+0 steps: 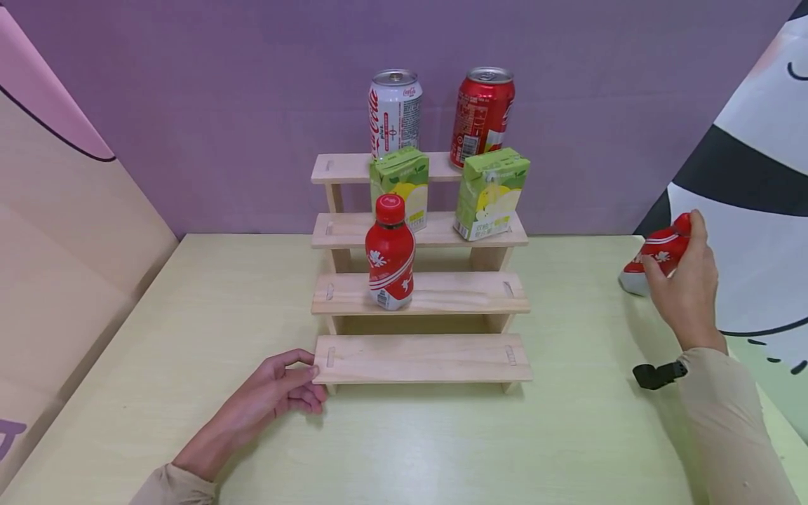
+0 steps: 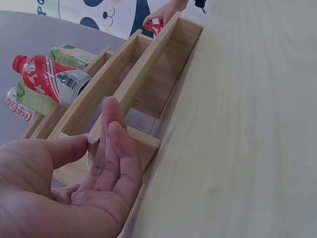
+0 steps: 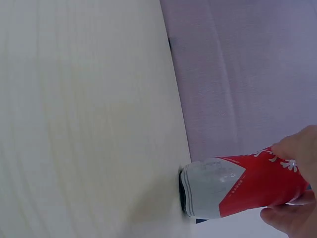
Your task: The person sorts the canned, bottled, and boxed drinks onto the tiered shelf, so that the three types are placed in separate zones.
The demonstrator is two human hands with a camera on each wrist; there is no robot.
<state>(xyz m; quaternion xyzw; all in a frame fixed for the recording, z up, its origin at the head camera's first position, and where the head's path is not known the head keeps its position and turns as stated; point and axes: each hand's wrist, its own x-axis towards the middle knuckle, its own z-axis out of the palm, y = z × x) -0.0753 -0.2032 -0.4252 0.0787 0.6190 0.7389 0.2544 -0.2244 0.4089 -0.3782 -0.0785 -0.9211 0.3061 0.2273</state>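
Note:
My left hand (image 1: 278,386) is at the near left corner of a stepped wooden display rack (image 1: 423,359), pinching the end of its lowest step between thumb and fingers. Off to the right, my right hand (image 1: 684,287) grips a red and white bottle (image 1: 656,256) around its upper part. In the right wrist view, that bottle's white base (image 3: 205,188) is right at the table surface. A matching red bottle (image 1: 390,259) with a red cap stands upright on the rack's second step from the bottom, left of the middle.
Two green juice boxes, one left (image 1: 413,200) and one right (image 1: 492,196), stand on the third step. Behind them on the top step are a white Coca-Cola can (image 1: 395,112) and a red can (image 1: 482,116). A purple wall (image 1: 252,126) rises behind the pale table (image 1: 208,308).

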